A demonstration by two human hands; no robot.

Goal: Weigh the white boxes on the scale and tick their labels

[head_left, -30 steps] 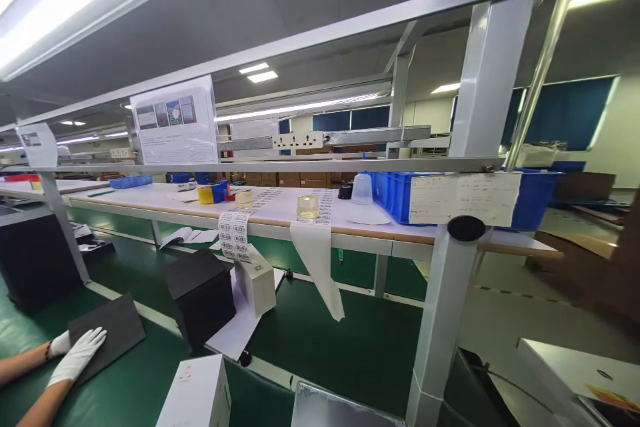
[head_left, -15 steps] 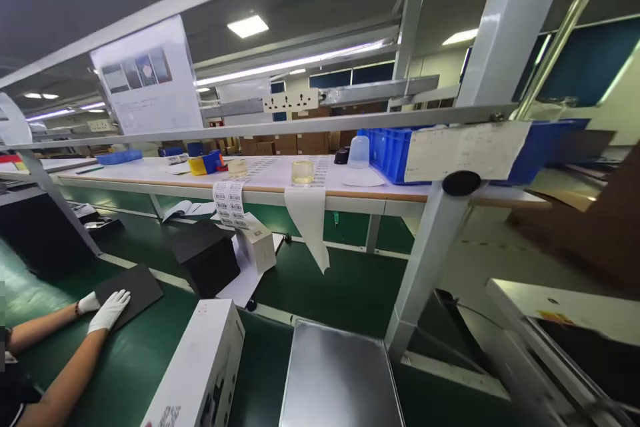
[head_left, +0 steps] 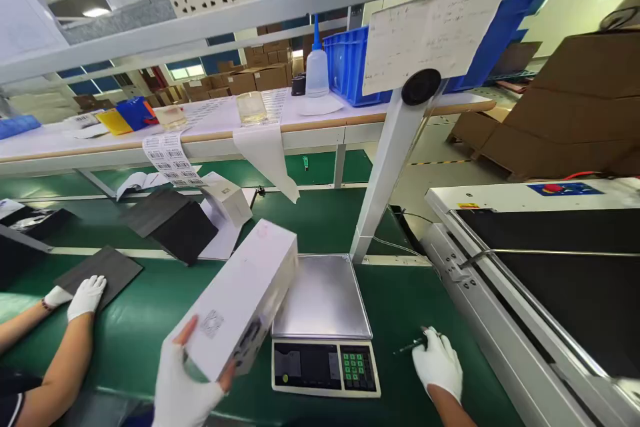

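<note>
A long white cardboard box (head_left: 240,300) with a printed code label and dark product artwork on its near end tilts above the green table, its far end hanging over the steel-topped weighing scale's (head_left: 320,293) corner; a slim dark pen (head_left: 411,345) lies beside the scale.

A green-matted bench (head_left: 130,340) carries a scale (head_left: 324,327) and dark pads (head_left: 100,270).

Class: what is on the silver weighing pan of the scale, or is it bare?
Bare: the silver weighing pan shows only steel; the long white carton, gripped by the left hand, hangs beside it.
</note>
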